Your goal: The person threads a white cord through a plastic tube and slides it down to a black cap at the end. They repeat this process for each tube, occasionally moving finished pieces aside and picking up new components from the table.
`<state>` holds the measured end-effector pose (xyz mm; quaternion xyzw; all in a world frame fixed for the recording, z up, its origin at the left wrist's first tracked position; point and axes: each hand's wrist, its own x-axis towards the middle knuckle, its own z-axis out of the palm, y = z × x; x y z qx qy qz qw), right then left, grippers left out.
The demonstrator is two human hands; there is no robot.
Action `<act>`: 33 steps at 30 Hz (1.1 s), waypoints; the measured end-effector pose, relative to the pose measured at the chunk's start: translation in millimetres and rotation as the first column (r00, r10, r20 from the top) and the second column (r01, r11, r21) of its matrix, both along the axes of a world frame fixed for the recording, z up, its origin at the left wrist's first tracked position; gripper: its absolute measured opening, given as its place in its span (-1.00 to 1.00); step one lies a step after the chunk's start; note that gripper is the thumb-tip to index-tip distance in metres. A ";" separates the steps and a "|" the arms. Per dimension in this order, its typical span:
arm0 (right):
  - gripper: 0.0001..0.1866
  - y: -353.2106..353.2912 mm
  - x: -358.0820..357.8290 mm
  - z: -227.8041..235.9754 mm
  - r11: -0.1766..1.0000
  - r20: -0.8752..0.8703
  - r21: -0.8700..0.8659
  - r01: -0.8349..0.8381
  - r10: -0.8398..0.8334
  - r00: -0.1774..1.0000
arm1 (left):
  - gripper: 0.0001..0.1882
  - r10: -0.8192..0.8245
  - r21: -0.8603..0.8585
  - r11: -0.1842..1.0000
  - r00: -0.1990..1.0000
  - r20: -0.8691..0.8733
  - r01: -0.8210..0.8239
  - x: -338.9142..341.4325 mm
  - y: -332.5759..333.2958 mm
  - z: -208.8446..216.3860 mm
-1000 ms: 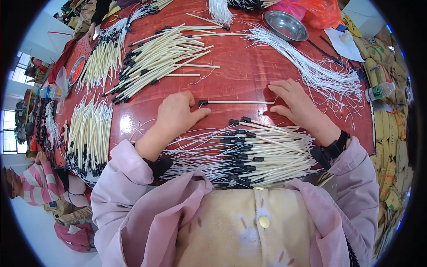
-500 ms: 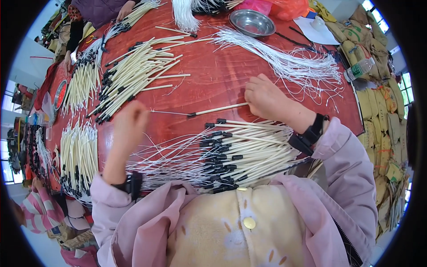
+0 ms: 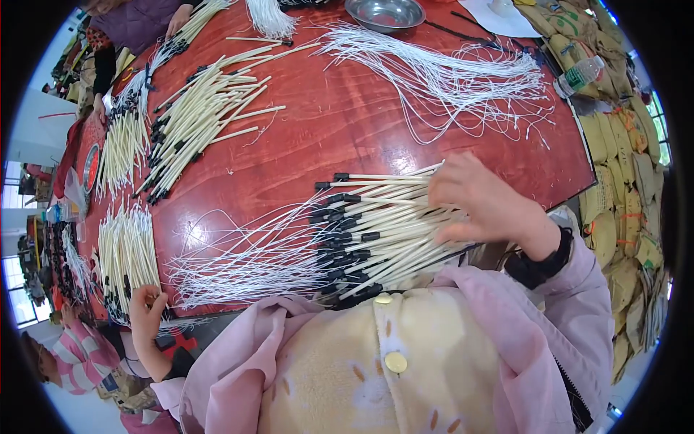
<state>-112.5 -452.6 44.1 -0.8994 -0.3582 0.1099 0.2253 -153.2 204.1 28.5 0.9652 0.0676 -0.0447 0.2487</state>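
Right hand (image 3: 478, 204), thumb and fingers apart, over black-tipped pale rods (image 3: 394, 217) — likely light, stiff, best gripped mid-shaft; left hand (image 3: 145, 322) beside another bundle (image 3: 124, 246) — its hold unclear.

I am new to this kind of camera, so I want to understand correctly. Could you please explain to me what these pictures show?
There is no machine: a person works with two bare hands. A fisheye camera worn on the head looks down, so straight edges bend; picture left is the person's left. On the red table lie black-tipped pale sticks in groups and white strings; a metal bowl stands at the far side. The right hand is over the near pile; the left hand is beside the left bundle. Whether either holds anything, I cannot tell.
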 end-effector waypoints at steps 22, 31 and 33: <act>-0.53 -49.1 61.4 -68.1 0.841 0.335 -0.182 0.509 -0.434 0.836 | -0.76 -0.928 0.312 0.262 0.150 0.342 0.913 217.6 -469.3 -80.1; -0.44 -41.4 57.8 -61.5 0.874 0.358 -0.022 0.486 -0.447 0.820 | -0.81 -0.899 0.121 0.411 0.380 0.218 0.903 202.8 -466.1 -76.3; -0.44 -39.3 55.7 -57.2 0.911 0.333 0.021 0.413 -0.395 0.856 | -0.81 -0.892 0.093 0.427 0.402 0.207 0.900 198.0 -462.0 -72.2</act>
